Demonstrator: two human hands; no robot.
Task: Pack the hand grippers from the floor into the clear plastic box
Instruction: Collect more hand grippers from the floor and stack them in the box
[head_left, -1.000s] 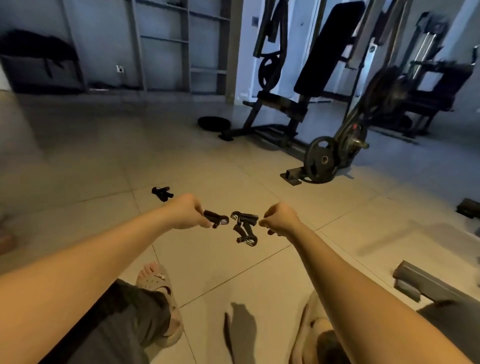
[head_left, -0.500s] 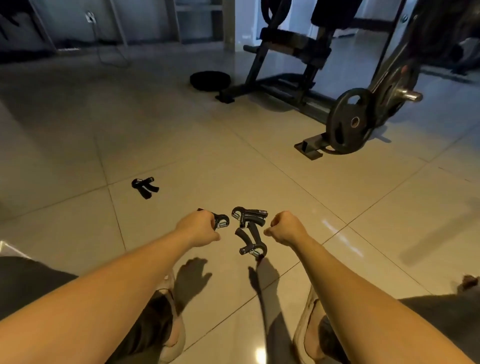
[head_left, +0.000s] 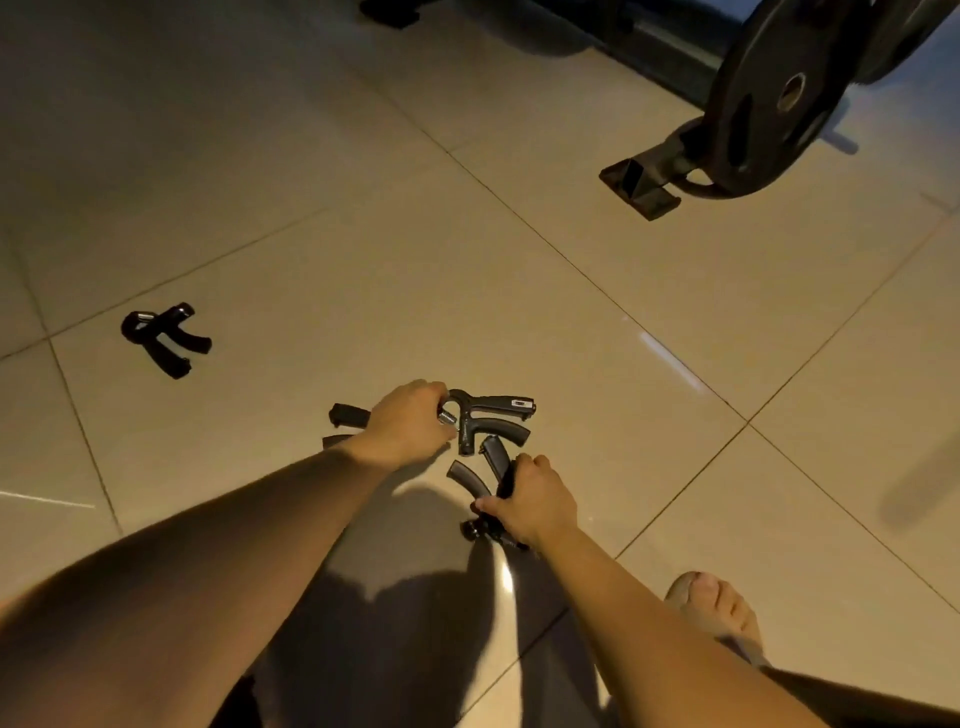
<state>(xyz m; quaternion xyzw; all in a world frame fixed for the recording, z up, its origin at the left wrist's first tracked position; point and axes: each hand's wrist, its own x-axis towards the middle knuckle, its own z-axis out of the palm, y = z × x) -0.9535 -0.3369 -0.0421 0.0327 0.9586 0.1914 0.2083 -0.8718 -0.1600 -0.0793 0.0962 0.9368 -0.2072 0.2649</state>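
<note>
While both my arms reached down over the tiled floor (head_left: 597, 322), my left hand (head_left: 402, 423) was curled shut around one hand gripper, its two black handles (head_left: 349, 415) sticking out to the left of my fist, and my fingertips touched the head of a second gripper (head_left: 491, 421) lying flat on the tile. My right hand (head_left: 535, 501) was closed on a third gripper (head_left: 485, 480), its handles pointing up between my hands. A fourth gripper (head_left: 163, 338) lay alone, well apart to the left, with bare tile all around it. A weight plate (head_left: 774, 98) on a machine foot (head_left: 641, 182) stood far off at upper right. The small label on the second gripper was too blurred to read.
</note>
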